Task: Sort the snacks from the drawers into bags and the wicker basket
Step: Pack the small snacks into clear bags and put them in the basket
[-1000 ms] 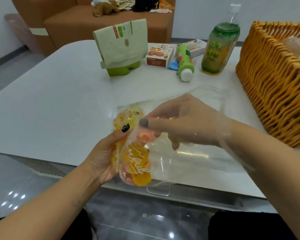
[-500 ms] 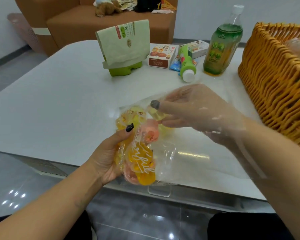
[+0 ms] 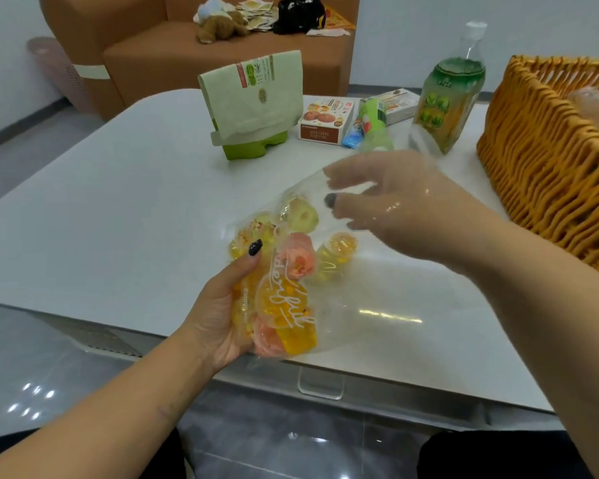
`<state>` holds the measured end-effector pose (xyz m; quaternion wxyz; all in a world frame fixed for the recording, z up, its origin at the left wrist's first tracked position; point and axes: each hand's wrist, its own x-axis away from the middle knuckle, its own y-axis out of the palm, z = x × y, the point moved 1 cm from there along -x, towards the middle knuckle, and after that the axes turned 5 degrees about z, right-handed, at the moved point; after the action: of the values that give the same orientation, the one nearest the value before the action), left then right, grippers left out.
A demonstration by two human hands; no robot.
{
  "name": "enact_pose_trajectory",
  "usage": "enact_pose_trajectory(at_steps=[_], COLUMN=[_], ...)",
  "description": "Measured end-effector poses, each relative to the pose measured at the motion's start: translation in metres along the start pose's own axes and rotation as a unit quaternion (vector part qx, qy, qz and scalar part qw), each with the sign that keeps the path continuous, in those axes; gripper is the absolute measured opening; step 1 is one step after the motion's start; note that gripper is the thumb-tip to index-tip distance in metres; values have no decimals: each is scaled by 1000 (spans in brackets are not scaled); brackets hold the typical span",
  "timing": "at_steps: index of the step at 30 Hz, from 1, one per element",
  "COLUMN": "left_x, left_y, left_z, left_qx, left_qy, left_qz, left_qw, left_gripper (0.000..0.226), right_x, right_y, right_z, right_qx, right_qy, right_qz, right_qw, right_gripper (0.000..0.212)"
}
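A clear plastic bag with white lettering holds several jelly cups in yellow, orange and pink. My left hand grips the bag's lower end around the cups, thumb on top. My right hand is inside the bag's open mouth, its fingers loosely spread and holding nothing, with the plastic draped over it and the wrist. One yellow cup lies loose in the bag just below that hand. The wicker basket stands at the right on the white table, with wrapped items partly visible inside.
At the back of the table are a green paper pouch, a cookie box, a small green bottle lying down and a tall green drink bottle. A clear drawer handle sits under the table's front edge.
My right hand has lifted up and to the right inside the bag, away from the cups. A yellow cup it left lies loose in the bag. The left hand keeps its grip.
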<state>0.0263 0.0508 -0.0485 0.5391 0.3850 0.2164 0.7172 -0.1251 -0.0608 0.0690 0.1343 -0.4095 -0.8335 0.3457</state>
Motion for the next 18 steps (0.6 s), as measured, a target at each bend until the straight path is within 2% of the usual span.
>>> enact_pose_trajectory(at_steps=[2, 5, 8, 10, 13, 15, 17, 18], left_x=[0, -1, -1, 0, 2, 5, 4, 3], left_y=[2, 1, 7, 11, 20, 26, 25, 25], left_z=[0, 1, 1, 0, -2, -4, -8, -12], left_qx=[4, 22, 33, 57, 84, 98, 94, 102], left_qy=[8, 21, 26, 19, 10, 0, -14, -32], left_qz=[4, 22, 8, -4, -10, 2, 39, 33], left_qw=[1000, 999, 999, 998, 996, 995, 995, 994], left_gripper=[68, 66, 54, 39, 45, 48, 43, 44], right_x=[4, 13, 20, 22, 23, 25, 23, 22], right_y=[-11, -22, -18, -11, 0, 4, 4, 3], right_z=[4, 17, 33, 41, 54, 60, 62, 62], right_qx=[31, -40, -176, -233, -119, -96, -156, -188], right_qy=[-31, -31, 41, 88, 87, 58, 56, 60], right_qz=[113, 277, 328, 300, 174, 78, 17, -4], right_qw=[993, 959, 927, 921, 974, 991, 986, 980], right_gripper=[25, 28, 40, 56, 83, 98, 113, 119])
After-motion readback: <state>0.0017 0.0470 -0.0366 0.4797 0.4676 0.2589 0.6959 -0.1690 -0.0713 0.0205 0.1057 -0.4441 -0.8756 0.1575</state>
